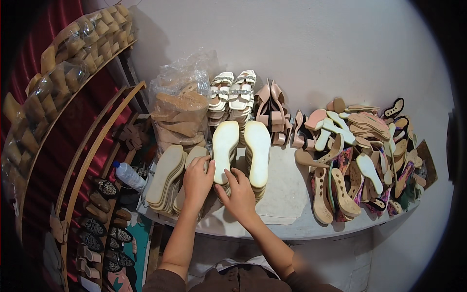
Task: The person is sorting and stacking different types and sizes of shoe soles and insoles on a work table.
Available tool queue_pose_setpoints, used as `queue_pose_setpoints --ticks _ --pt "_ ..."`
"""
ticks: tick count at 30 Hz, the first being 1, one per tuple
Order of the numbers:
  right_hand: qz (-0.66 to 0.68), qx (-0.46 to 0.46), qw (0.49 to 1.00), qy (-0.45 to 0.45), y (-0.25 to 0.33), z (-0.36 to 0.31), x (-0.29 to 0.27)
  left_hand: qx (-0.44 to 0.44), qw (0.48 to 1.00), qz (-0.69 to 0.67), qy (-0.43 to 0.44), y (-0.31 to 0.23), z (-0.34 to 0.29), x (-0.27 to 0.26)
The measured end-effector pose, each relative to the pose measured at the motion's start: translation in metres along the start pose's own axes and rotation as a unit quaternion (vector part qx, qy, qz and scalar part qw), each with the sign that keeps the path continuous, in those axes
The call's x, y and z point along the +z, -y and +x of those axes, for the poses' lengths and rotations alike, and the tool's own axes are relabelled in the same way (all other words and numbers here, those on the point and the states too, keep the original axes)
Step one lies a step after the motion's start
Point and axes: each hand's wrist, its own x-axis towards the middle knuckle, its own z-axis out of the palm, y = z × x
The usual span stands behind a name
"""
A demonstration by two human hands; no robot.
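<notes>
Seem to be squaring up the white insole stack (225,138), pretty much dead center on the worktop (301,228). For a clean job, go light: steady with the left hand (198,181) at 7 o'clock, tap the near ends flush with the right hand (239,195) between 5 and 6, and avoid bumping the twin stack (257,141) at 3 o'clock or the beige insoles (165,173) at 8. Fingers loosely spread on the right, pinching nothing; bunched closer on the left, no telling about a pinch over there. Looks-wise: smooth near-white top, yellowish rim, blunt squarish toe at 12, narrowing toward 6. Lower layers mostly hidden, can't judge alignment.
</notes>
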Motion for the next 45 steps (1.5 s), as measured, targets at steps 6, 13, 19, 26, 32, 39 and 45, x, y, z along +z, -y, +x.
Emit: queue_pose_setpoints --ticks 6,13,19,26,32,39,45 --pt "-0.003 -0.021 1.000 -0.008 0.000 0.002 -0.013 0.021 1.000 0.008 -0.008 -0.022 -0.002 -0.007" --pt "0.020 -0.017 0.999 -0.018 -0.006 -0.001 -0.033 0.044 0.998 -0.040 0.010 -0.053 -0.020 -0.008" --pt "0.031 0.004 0.998 -0.057 -0.029 -0.004 -0.074 0.152 0.987 -0.048 -0.016 -0.096 -0.042 0.018" --pt "-0.065 0.001 0.990 -0.129 -0.118 -0.036 -0.136 0.185 0.971 -0.129 0.084 -0.154 -0.066 0.092" --pt "-0.156 0.039 0.984 -0.072 -0.219 -0.076 -0.220 0.185 0.948 -0.153 0.211 -0.191 -0.116 0.207" --pt "-0.305 0.096 0.945 -0.067 -0.314 -0.067 -0.345 0.129 0.935 -0.187 0.273 -0.271 -0.131 0.297" --pt "-0.426 0.142 0.893 0.031 -0.379 -0.074 -0.416 0.024 0.902 -0.264 0.341 -0.321 -0.140 0.339"
